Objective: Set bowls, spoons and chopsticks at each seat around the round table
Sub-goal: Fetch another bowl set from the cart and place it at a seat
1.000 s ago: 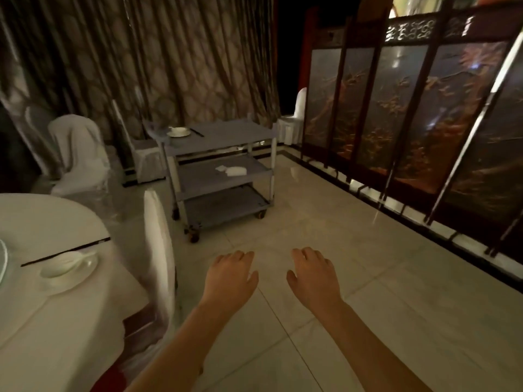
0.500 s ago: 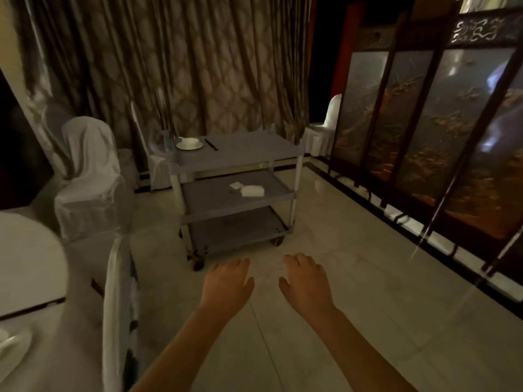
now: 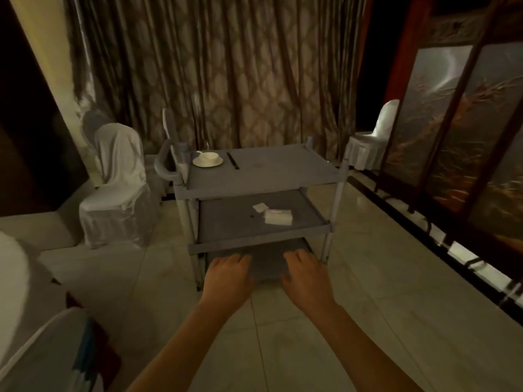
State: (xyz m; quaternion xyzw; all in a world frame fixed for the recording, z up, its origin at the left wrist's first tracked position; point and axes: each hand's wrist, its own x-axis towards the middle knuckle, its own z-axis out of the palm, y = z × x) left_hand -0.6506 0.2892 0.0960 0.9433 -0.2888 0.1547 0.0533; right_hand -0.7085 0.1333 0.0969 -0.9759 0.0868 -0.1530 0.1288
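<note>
Closing on the grey three-shelf plastic cart (image 3: 271, 171), now at centre frame; round table slipped to lower left. Left hand (image 3: 229, 281) and right hand (image 3: 307, 278) spread, empty. White bowl on saucer (image 3: 208, 159) and black chopsticks (image 3: 233, 161) wait on top shelf: likely next fetch.

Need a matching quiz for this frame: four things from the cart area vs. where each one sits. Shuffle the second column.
Things:
1. bowl
2. chopsticks
3. napkins
4. hands

Places:
A. middle shelf of the cart
B. empty, in front of the bottom shelf
C. on a plate, top shelf, left
D. top shelf, right of the plate

Pairs: 1-C, 2-D, 3-A, 4-B
</note>
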